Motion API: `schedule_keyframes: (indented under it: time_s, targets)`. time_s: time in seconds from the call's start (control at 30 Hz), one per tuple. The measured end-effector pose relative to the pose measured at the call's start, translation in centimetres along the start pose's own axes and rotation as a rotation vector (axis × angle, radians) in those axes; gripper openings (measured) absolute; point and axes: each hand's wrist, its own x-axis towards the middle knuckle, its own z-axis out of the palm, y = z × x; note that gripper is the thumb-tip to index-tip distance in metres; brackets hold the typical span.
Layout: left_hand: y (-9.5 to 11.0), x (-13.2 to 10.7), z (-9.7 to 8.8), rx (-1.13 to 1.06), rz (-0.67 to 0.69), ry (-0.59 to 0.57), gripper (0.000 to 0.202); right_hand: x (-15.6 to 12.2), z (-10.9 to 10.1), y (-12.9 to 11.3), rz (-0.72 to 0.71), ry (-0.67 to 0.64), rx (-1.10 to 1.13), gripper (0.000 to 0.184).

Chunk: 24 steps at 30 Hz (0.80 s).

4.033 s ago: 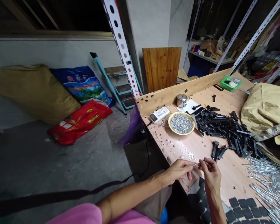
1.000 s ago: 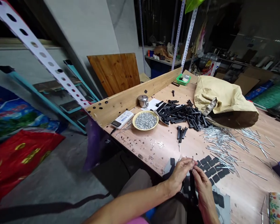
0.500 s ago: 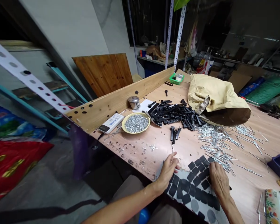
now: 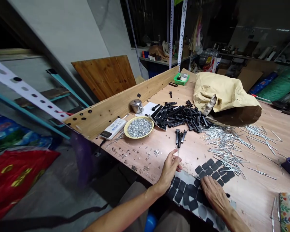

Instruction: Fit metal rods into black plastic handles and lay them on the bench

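Note:
My left hand (image 4: 169,169) is closed, thumb and fingers pinching a thin metal rod (image 4: 178,152). The rod's far end meets a small group of black plastic clip-like pieces (image 4: 179,138) lying on the table. My right hand (image 4: 213,194) rests low over a grey sheet (image 4: 183,175), its fingers bent down and pressed together. Whatever lies under those fingertips is hidden. Around it are several flat black square pads (image 4: 188,190), some on the sheet and others (image 4: 210,162) on the bare tabletop.
A heap of black plastic pieces (image 4: 176,114) and scattered metal rods (image 4: 228,151) lie ahead. A yellow dish (image 4: 127,133) holds small metal nuts, beside a white box-like device (image 4: 113,129) and a lidded metal pot (image 4: 136,106). A large paper sack (image 4: 217,90) lies open behind the rods.
My right hand has moved left and toward me, uncovering black pads near the rods. My left hand keeps its pinch on the rod, nearly in place. The view has shifted slightly.

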Motion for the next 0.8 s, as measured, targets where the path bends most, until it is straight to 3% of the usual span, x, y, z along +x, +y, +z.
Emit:
schedule_keyframes:
  time_s: [0.13, 0.33, 0.43, 0.6, 0.73, 0.8]
  targets:
    - [-0.1, -0.1, 0.1, -0.009, -0.005, -0.004, 0.049, 0.3, -0.4, 0.3, 0.15, -0.015, -0.047, 0.03]
    - [-0.1, -0.2, 0.2, -0.003, -0.018, -0.019, 0.048, 0.4, -0.5, -1.7, -0.027, -0.074, -0.086, 0.024]
    - [0.1, -0.2, -0.1, -0.002, -0.01, -0.029, 0.049, 0.4, -0.2, -1.0, -0.01, -0.067, -0.042, 0.024]
    - [0.4, -0.3, -0.5, -0.007, 0.011, -0.001, 0.051, 0.5, 0.1, 0.7, 0.223, -0.042, 0.018, 0.029]
    - [0.5, -0.6, -0.7, -0.017, 0.007, -0.001, 0.052, 0.5, 0.1, -0.5, 0.096, -0.084, 0.105, 0.027]
    - [0.5, -0.8, -0.8, -0.017, 0.006, -0.008, 0.053, 0.7, 0.1, -1.0, 0.147, -0.065, 0.084, 0.028]
